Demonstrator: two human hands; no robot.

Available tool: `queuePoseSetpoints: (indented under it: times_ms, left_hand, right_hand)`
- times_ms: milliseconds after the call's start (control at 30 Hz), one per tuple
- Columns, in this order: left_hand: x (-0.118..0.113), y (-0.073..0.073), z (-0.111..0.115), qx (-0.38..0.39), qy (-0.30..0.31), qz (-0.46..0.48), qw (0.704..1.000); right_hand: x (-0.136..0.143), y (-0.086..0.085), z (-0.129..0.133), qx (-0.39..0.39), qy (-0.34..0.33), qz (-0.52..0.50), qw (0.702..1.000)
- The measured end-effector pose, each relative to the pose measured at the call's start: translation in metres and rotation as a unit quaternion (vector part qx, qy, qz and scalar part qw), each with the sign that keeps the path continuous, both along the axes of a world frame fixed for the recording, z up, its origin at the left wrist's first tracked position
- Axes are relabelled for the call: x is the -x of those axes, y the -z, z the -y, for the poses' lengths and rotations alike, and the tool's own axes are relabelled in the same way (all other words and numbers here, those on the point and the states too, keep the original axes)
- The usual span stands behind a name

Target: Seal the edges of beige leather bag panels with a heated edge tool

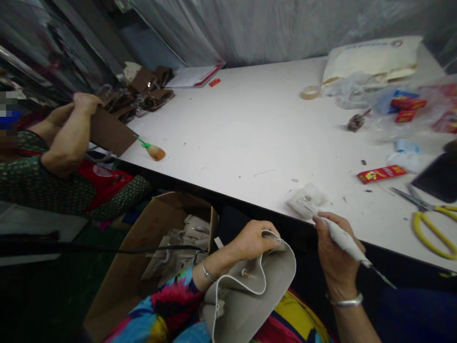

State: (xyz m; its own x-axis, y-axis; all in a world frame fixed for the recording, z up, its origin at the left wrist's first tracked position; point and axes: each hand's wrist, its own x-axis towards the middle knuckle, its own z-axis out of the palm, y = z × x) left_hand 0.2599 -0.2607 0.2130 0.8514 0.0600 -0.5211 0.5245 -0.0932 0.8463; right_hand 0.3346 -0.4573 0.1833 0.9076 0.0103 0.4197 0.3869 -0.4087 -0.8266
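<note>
My left hand point(252, 243) pinches the rim of a light grey handbag point(278, 281), which lies open across my lap with a small gold-coloured fitting inside. In my right hand point(337, 257) is a white pen-shaped tool point(344, 242) with a thin tip and a cord-like tail. Its tip points into a crumpled whitish pad point(305, 199) at the table's front edge; whether it touches the pad I cannot tell.
Yellow-handled scissors point(433, 228), a phone point(437, 176) and a red packet point(382, 174) lie right. A tape roll point(310, 92) sits farther back. A co-worker holds a brown panel point(110, 131) near a glue bottle point(155, 152). Below stands a cardboard box point(123, 267) of grey bags.
</note>
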Motion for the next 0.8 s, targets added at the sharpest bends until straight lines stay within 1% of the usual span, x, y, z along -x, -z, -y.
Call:
queuePoseSetpoints:
  times_ms: [100, 167, 300, 367, 467, 500, 567, 633, 667, 800]
  left_hand:
    - [-0.001, 0.000, 0.000, -0.005, -0.002, -0.011, 1.000]
    - [-0.002, 0.000, -0.002, -0.005, 0.002, -0.021, 1.000]
    - [-0.002, 0.003, -0.004, -0.002, 0.016, -0.015, 1.000]
    - [-0.002, 0.005, -0.004, 0.000, 0.023, -0.008, 1.000]
    - [-0.001, 0.006, -0.003, -0.005, 0.040, 0.003, 0.999]
    - [-0.001, 0.006, -0.003, -0.010, 0.045, 0.007, 0.999]
    - [-0.001, 0.004, -0.003, -0.016, 0.052, 0.011, 0.998]
    - [0.000, 0.003, -0.002, -0.016, 0.058, 0.007, 0.998]
    - [0.000, 0.003, -0.002, -0.016, 0.061, 0.005, 0.998]
    - [0.000, 0.002, 0.000, -0.027, 0.086, 0.004, 0.996]
  right_hand:
    - [0.000, 0.002, 0.000, 0.014, -0.002, 0.005, 1.000]
    - [-0.001, 0.004, 0.000, 0.006, 0.006, -0.013, 1.000]
    - [-0.004, 0.007, 0.000, -0.031, 0.001, -0.054, 0.998]
    - [-0.003, 0.004, 0.000, -0.053, 0.008, -0.053, 0.997]
    - [0.005, -0.004, 0.001, -0.117, 0.033, -0.072, 0.990]
    - [0.009, -0.007, 0.002, -0.139, 0.021, -0.100, 0.985]
    - [0.019, -0.009, 0.005, -0.168, -0.047, -0.175, 0.969]
    - [0.027, -0.006, 0.007, -0.171, -0.115, -0.233, 0.950]
    - [0.031, -0.004, 0.007, -0.167, -0.133, -0.249, 0.945]
    - [0.038, 0.003, 0.007, -0.154, -0.135, -0.260, 0.944]
